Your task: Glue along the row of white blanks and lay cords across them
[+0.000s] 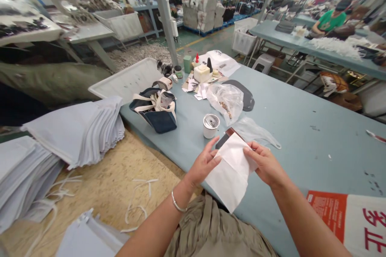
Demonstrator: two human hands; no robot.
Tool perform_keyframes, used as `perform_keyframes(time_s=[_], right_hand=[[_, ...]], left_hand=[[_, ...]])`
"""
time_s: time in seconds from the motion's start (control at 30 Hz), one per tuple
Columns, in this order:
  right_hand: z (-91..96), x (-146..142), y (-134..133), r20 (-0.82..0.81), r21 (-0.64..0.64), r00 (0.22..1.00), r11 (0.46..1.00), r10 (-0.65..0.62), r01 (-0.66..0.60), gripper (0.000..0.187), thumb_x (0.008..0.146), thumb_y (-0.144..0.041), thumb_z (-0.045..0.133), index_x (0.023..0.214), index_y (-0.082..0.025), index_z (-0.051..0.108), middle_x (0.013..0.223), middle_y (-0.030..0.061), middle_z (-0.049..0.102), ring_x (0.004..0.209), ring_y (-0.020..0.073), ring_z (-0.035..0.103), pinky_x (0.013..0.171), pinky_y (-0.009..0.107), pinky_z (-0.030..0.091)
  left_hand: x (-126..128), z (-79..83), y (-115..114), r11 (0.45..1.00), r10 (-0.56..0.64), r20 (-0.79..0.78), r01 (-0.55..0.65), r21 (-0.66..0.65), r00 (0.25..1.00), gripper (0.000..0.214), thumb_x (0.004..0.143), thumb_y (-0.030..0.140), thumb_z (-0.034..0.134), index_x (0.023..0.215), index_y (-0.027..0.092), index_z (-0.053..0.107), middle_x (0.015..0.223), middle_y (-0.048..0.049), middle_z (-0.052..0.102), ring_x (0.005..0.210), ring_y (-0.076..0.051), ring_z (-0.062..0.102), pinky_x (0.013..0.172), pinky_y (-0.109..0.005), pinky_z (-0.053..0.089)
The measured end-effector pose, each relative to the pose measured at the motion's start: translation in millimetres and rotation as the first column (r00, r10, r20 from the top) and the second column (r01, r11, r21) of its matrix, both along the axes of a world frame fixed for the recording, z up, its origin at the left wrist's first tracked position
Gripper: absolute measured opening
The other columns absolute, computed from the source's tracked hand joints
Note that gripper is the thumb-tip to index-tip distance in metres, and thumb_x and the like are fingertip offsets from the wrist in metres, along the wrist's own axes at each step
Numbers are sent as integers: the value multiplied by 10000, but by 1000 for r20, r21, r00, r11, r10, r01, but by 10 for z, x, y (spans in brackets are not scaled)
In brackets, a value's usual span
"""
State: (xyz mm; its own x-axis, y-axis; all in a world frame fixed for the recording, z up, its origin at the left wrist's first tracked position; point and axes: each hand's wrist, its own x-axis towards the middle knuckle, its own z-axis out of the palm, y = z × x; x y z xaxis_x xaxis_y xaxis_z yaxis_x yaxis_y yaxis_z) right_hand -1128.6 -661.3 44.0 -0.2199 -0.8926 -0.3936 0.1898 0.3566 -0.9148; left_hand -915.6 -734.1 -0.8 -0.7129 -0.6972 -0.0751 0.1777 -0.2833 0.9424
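Note:
A white sheet [232, 168], paper or thin cloth, hangs creased between my hands over the table's near edge. Behind its top edge shows a dark brown and black flat piece [224, 138], mostly covered by the sheet. My right hand [267, 162] pinches the sheet's right side between thumb and fingers. On the left side, my left hand [205, 164] holds the edge, its thumb over the sheet and its index finger raised. Just beyond stands a white cup [210, 125] with a silvery top. Beside it lies a clear plastic bag [256, 131].
The blue-green table [301, 144] bears a navy tote bag [161, 118], a plastic bag with brown bits [226, 102], a dark grey flat piece [243, 92] and an orange-and-white printed bag [328, 213]. Stacked pale sheets [81, 128] lie left on a board. A co-worker [331, 20] sits far right.

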Motion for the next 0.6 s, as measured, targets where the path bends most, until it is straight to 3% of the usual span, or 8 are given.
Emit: perform_keyframes(time_s=[0.07,0.13,0.2,0.27,0.37,0.47,0.53,0.6], right_hand=[[-64,-21,78,-85,8,996,999,34,-33,458,798,-607,732,939,-210,552,741,3,649,575,146,562,527,253,433],[-99,-29,176,-317,-67,948,998,-8,-14,447,834,-591,693,1032,-209,573,853,55,691,691,196,624,610,309,510],[-81,9,299,-571,-261,810,965,-134,-25,394,880,-534,658,1106,-216,604,1045,117,701,925,258,661,809,399,559],[-34,104,438,-699,-409,694,893,-173,-188,347,905,-475,649,1164,-245,636,1254,140,646,1173,294,607,1009,459,510],[-6,298,641,-767,-372,640,777,52,-509,385,867,-426,715,1220,-283,654,1426,119,561,1359,316,495,1132,488,425],[-56,429,791,-702,-282,655,735,281,-617,141,930,-322,612,1016,-249,696,1261,94,675,1228,281,592,1060,438,457],[-78,445,876,-602,-199,665,724,441,-660,148,941,-246,545,940,-224,691,1083,67,727,1026,233,657,907,345,499],[-67,423,971,-537,-100,612,676,580,-730,136,893,-204,573,949,-206,697,972,40,732,874,196,648,766,274,475]], left_hand=[[42,131,158,997,21,24,-22,69,999,898,910,503,663,1620,201,204,927,-60,699,693,-144,620,633,-231,487],[94,191,356,990,121,70,-125,62,990,871,916,487,670,1618,199,244,753,11,628,575,-92,510,549,-182,401],[140,210,571,973,221,84,-225,46,972,874,928,485,655,1632,207,219,696,40,576,559,-84,472,529,-171,366],[176,212,787,953,297,81,-301,41,951,906,935,488,645,1649,229,150,703,44,574,566,-85,478,537,-176,376],[236,210,1087,905,420,97,-425,33,902,905,949,497,624,1654,251,112,702,48,580,540,-80,467,530,-178,378],[341,198,1343,859,507,192,-510,-34,840,752,967,498,582,1615,235,305,773,6,650,616,-116,567,601,-217,469],[426,187,1498,821,572,294,-534,-205,766,552,965,496,567,1436,209,587,927,-66,711,817,-189,664,757,-299,550],[496,189,1657,741,662,345,-513,-433,665,437,945,493,585,1254,215,718,1143,-124,706,1057,-263,663,919,-385,556]])
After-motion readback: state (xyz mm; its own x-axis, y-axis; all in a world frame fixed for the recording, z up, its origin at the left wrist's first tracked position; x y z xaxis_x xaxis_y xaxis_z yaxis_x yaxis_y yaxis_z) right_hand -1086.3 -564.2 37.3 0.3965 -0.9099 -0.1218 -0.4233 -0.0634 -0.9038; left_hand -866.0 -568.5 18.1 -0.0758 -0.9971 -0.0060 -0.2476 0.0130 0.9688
